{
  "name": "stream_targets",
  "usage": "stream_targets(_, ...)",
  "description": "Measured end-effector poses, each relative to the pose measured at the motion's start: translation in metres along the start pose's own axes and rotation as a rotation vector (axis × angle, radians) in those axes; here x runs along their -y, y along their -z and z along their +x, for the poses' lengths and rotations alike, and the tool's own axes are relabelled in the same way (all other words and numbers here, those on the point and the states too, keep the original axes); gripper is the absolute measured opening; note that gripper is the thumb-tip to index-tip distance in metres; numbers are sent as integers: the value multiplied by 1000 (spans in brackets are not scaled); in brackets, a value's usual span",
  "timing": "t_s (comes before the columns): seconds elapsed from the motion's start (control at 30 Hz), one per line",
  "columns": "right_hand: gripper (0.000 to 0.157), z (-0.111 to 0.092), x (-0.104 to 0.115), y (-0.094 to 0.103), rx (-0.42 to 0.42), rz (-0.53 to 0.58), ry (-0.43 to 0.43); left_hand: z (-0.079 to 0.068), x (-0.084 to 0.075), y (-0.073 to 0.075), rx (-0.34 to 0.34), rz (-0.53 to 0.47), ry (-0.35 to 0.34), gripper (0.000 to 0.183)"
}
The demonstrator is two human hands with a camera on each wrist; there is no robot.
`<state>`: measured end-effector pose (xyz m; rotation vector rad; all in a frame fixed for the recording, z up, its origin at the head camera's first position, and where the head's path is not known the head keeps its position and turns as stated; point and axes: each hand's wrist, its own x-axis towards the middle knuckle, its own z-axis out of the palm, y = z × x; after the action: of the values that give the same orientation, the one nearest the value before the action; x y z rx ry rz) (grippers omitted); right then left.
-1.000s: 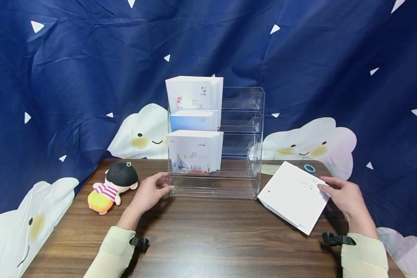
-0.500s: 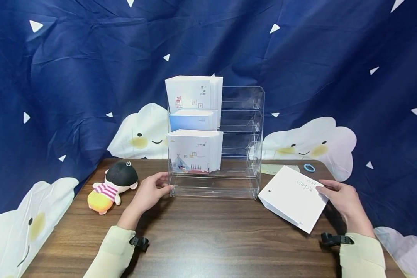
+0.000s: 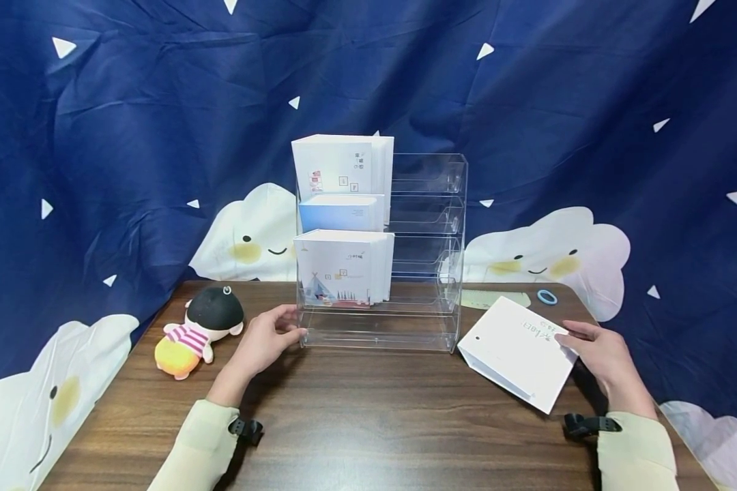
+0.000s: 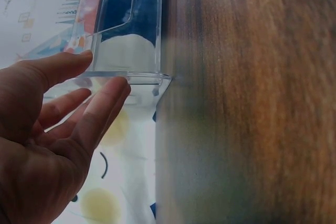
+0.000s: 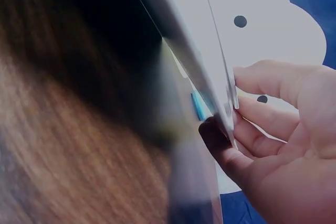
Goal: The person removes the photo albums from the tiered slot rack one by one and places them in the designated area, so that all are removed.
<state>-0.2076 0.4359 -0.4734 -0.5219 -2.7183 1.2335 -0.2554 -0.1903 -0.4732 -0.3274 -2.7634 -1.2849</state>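
Note:
In the middle of the table a clear acrylic rack [image 3: 377, 339] stands upright, with white and blue square books [image 3: 344, 266] on several tiers of its left side. My left hand [image 3: 270, 341] grips the rack's lower left side; in the left wrist view, the thumb and fingers [image 4: 105, 106] lie on either side of the clear panel. Right of the rack, my right hand [image 3: 602, 351] pinches a white square book [image 3: 522, 351] by its right edge, and the book is tilted. Its covers [image 5: 210, 40] appear edge-on in the right wrist view, between thumb and fingers.
A plush doll [image 3: 193, 332] with a black cap lies on the table's left. Behind the white book are a pale green comb [image 3: 503, 298] and a blue ring [image 3: 546, 296]. A blue curtain [image 3: 368, 68] hangs behind the wooden table [image 3: 368, 416].
My right hand has shifted slightly left and toward me, and the white book has tilted a little more, uncovering more of the comb. The left hand and rack have stayed put.

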Motion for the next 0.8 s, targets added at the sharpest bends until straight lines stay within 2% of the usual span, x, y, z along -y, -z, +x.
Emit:
stream_targets(0.3,59,3,-3,-5,-14,8,4,-1,-1,1,-2,0,-4,50)
stream_targets(0.57,67,3,-1,-6,40,48,-100,-1,0,1,5,-1,-4,49)
stream_targets(0.8,57,4,-1,-9,-5,34,-63,0,-1,1,11,-3,5,50)
